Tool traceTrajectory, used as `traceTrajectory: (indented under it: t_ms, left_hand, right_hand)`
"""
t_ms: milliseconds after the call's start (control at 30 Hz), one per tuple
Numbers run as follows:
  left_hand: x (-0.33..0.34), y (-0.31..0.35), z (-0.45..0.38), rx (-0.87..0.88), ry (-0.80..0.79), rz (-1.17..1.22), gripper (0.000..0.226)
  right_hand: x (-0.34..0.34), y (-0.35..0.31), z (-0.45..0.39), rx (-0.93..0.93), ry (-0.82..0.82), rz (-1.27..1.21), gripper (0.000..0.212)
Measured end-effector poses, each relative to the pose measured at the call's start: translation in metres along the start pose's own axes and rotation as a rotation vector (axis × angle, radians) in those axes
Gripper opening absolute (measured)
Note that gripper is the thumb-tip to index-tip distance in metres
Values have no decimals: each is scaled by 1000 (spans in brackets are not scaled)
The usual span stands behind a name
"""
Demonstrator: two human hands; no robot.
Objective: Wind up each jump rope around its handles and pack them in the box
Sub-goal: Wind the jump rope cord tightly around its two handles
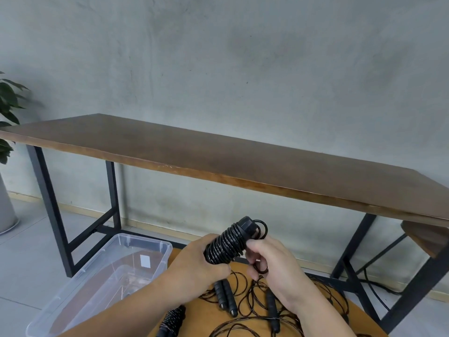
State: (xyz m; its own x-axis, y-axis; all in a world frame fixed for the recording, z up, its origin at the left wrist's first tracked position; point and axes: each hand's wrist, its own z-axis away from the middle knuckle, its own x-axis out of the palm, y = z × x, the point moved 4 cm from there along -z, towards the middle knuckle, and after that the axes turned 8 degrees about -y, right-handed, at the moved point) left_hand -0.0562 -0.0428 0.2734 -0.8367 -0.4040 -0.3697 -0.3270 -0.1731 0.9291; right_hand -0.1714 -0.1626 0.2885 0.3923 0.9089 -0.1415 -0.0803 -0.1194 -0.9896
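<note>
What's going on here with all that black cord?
A person is winding a jump rope around its handles. The left hand holds the nearly wound bundle, and the right hand pinches the last loop of cord beside it. More ropes lie loose and tangled on the round wooden surface below, next to one already wound bundle. The clear plastic box on the left looks to hold no ropes yet.
</note>
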Motion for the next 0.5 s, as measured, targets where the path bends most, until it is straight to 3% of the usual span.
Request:
traceTrajectory:
  t_ms: [200,333,500]
  left_hand:
    - [-2,-1,1,-21,-35,-65,37]
    - [-7,3,0,61,-163,-138,66]
    - [-10,22,-1,81,-140,-180,65]
  right_hand:
    - [6,8,-2,-18,-21,-106,22]
    - [9,17,-4,20,6,-177,45]
    - [9,12,-5,17,50,-90,35]
